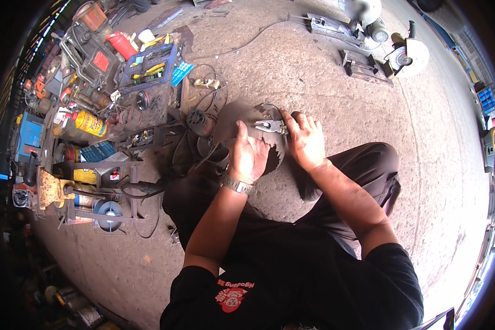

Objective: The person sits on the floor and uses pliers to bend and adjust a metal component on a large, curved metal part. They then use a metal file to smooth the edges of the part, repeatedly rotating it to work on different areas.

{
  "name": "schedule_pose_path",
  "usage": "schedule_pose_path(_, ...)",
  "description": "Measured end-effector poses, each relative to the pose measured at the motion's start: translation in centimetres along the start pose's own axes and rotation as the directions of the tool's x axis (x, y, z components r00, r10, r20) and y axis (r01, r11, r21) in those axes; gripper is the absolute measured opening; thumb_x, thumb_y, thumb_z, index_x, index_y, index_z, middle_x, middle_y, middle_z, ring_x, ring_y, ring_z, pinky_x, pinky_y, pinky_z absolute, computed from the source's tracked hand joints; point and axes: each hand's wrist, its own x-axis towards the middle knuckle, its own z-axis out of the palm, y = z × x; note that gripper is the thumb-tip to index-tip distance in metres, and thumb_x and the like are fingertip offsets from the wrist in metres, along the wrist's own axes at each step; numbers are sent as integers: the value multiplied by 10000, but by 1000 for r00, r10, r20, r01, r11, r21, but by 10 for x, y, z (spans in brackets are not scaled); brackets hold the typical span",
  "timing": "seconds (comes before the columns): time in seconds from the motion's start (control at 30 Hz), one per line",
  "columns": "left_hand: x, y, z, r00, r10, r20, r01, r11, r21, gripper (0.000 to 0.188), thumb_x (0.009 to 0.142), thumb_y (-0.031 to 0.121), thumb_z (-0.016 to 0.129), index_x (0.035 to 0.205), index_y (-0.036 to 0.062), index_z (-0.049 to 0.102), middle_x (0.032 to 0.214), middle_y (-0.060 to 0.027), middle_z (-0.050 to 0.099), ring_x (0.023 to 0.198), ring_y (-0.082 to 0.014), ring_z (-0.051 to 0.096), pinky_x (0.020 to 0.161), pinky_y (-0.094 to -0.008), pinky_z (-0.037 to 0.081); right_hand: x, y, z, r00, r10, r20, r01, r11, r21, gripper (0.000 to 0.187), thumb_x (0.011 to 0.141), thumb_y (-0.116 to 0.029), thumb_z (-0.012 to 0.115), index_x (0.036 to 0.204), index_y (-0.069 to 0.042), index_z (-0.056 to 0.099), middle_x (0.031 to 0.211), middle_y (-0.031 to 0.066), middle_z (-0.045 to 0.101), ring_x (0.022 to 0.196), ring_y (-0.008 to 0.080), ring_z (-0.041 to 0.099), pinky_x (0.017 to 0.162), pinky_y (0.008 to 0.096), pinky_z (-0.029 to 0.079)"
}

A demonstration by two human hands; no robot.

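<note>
In front of my lap is a brown, rusty-looking piece of sheet metal (232,119) with a ragged hole and torn edges. My left hand (249,158) is at its near left side, thumb raised against the sheet and fingers curled at the torn edge. My right hand (304,140) is closed round the handles of a pair of pliers (270,126). The plier jaws point left, over the upper part of the metal. My right palm and fingers hide most of the handles.
At the left stand a blue tool tray (148,69), a red bottle (121,45), a yellow can (91,123) and a metal rack (102,190). Far right on the concrete floor (324,93) are cut-off saws (404,59). A cable (242,47) runs across the floor.
</note>
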Motion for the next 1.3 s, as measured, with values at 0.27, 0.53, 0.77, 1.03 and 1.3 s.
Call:
schedule_pose_path(0.27, 5, -11, -7, 975, -74, -207, 49, 991, -121, 559, 1029, 538, 483, 1228, 27, 590, 1142, -76, 697, 1049, -205, 662, 884, -342, 538, 8, 25, 22, 993, -118, 17, 118, 992, 34, 231, 861, -113, 569, 1084, -57, 586, 992, 120, 623, 1002, 319, 598, 919, 448, 464)
schedule_pose_path(0.53, 8, -6, -25, 962, -36, -269, 35, 999, -8, 519, 1027, 530, 509, 1271, 76, 572, 1188, -50, 662, 1093, -186, 616, 973, -352, 466, 24, 4, 1, 920, 31, 391, -100, 982, 158, 306, 879, -175, 631, 1113, 6, 553, 973, 265, 675, 959, 433, 677, 859, 499, 539)
schedule_pose_path(0.77, 14, -11, -30, 918, 246, -311, -204, 966, 161, 393, 1049, 392, 538, 1292, 84, 568, 1271, -28, 628, 1174, -180, 563, 1041, -384, 398, 14, 7, 19, 876, 149, 460, -342, 864, 371, 432, 950, -237, 629, 1285, 25, 549, 1007, 317, 679, 998, 469, 662, 856, 507, 538)
schedule_pose_path(1.03, 11, -9, -27, 914, 236, -330, -169, 961, 219, 433, 1055, 390, 528, 1347, 71, 544, 1330, -12, 589, 1254, -168, 516, 1088, -380, 365, 9, -3, 21, 875, 153, 459, -322, 892, 317, 415, 946, -194, 609, 1266, 52, 514, 996, 313, 683, 969, 472, 672, 863, 527, 541)
schedule_pose_path(1.3, 11, -6, -41, 982, 87, -167, -53, 979, 197, 319, 1053, 413, 533, 1017, 109, 623, 938, 8, 617, 912, -118, 555, 900, -336, 429, 8, 12, 37, 980, -35, 198, -12, 973, 228, 470, 859, -90, 633, 1299, 21, 511, 1117, 265, 648, 1046, 418, 653, 923, 472, 523)
